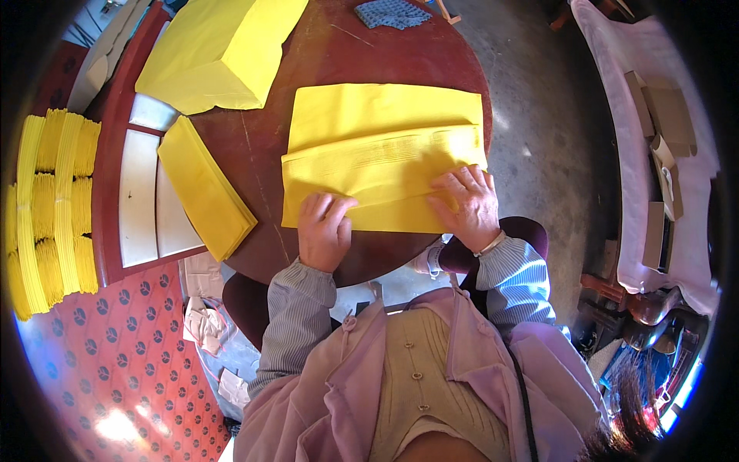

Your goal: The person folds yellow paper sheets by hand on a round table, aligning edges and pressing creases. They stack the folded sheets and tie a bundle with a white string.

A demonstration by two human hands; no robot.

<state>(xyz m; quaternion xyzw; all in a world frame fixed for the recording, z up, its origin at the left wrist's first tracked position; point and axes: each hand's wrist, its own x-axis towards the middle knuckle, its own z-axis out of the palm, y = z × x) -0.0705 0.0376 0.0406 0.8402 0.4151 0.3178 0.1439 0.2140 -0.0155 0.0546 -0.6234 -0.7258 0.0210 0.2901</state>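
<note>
A wide yellow sheet (385, 108), paper-like, lies on the dark red round table (369, 54) in front of me. Its near part is folded back over it, leaving a raised crease across the middle. At the lower left edge my left hand (325, 231) is closed on the sheet, fingers curled and thumb pointing right. My right hand (471, 206) rests on the lower right part, fingers stretched over the folded layer and thumb apart from them. To the left lies a narrow folded stack of yellow sheets (206, 189), beside a large yellow block-shaped stack (223, 58).
Several tall bundles of yellow folded sheets (54, 208) stand at the far left. A blue patterned cloth (392, 13) lies at the table's far edge. On the right, a pale cloth-covered surface (616, 100) carries cardboard pieces (668, 115). Red patterned covering (138, 346) spreads at lower left.
</note>
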